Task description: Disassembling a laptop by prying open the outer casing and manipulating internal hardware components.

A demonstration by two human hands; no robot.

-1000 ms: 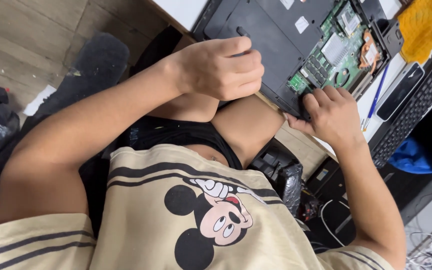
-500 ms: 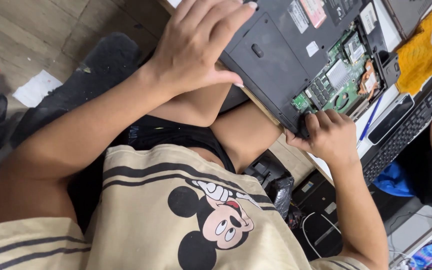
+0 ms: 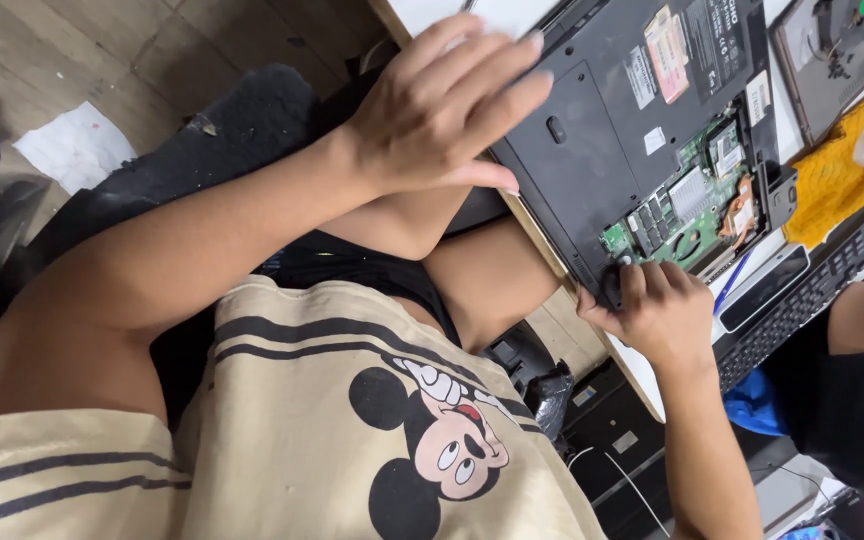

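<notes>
While left hand [image 3: 437,115] lay flat, fingers together, on laptop [image 3: 592,150] | right hand [image 3: 662,315] fingers curled on its corner | best steadied firmly, pried gently.

A black keyboard [image 3: 832,270] lies along the desk's right edge, a blue pen [image 3: 730,284] just beside it. A yellow cloth [image 3: 837,170] sits further up. White paper [image 3: 77,145] lies on the floor, perhaps crumpled.

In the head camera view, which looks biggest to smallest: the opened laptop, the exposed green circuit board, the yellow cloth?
1. opened laptop
2. and 3. yellow cloth and green circuit board: look about alike, and the frame edge cuts off the cloth, so unranked.
</notes>
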